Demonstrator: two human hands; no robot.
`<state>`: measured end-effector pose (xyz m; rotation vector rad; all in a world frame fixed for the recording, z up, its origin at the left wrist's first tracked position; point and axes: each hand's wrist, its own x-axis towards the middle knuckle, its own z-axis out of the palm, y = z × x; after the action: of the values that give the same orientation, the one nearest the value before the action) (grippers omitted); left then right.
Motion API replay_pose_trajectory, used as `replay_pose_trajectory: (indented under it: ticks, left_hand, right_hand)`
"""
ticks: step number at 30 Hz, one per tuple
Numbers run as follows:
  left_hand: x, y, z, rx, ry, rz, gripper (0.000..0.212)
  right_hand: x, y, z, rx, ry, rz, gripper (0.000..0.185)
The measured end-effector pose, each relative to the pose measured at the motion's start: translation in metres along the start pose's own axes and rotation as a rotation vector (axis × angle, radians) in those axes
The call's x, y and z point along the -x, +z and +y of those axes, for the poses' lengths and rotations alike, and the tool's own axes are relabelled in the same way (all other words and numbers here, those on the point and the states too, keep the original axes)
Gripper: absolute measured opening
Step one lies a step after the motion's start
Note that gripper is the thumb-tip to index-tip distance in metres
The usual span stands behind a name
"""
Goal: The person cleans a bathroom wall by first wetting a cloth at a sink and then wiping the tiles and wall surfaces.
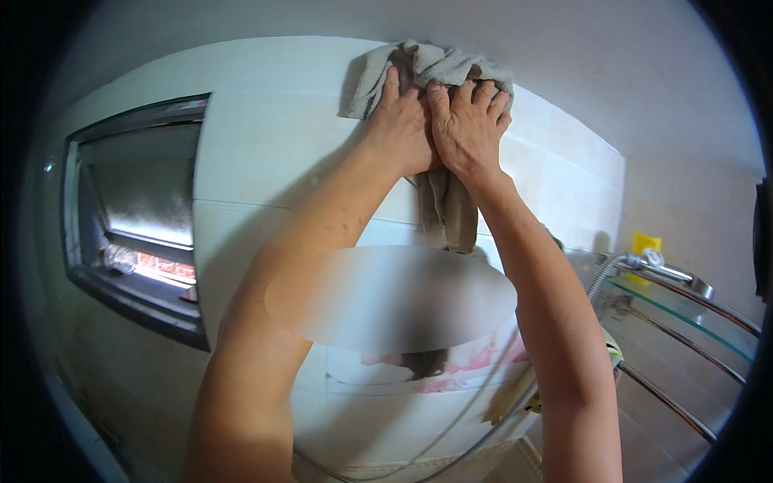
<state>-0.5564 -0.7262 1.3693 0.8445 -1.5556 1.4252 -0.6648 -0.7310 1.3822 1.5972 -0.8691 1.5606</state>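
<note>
A grey-brown cloth (447,63), like a towel, is bunched against the top of a tiled wall (272,139), close under the ceiling. My left hand (404,127) presses on it with the fingers partly in its folds. Beside it, overlapping at the wrist, my right hand (471,130) lies with spread fingers on the same cloth. Part of the cloth hangs down below both hands. Whether the fingers grip it or only press it flat is hard to see.
A dark-framed window (202,241), tilted partly open, is on the left. To the right are a glass shelf (682,317) with metal rails, a shower head (670,271) with its hose, and a yellow item (645,243) on the wall. A blurred oval covers the middle.
</note>
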Motion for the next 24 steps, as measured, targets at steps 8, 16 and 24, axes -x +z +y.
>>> replay_pose_trajectory:
  ticks: [8,16,24]
  left_hand:
    - [0.055,-0.056,-0.091,-0.089,-0.147,-0.070,0.050]
    - [0.159,-0.091,-0.124,-0.258,-0.373,-0.103,0.065]
    - [0.202,-0.070,-0.006,0.118,-0.345,-0.050,0.054]
  right_hand:
    - [0.003,0.035,-0.108,-0.041,-0.196,0.039,0.067]
    - [0.057,0.063,-0.180,-0.177,-0.517,0.066,0.057]
    - [0.161,0.018,-0.109,-0.202,-0.445,-0.070,0.036]
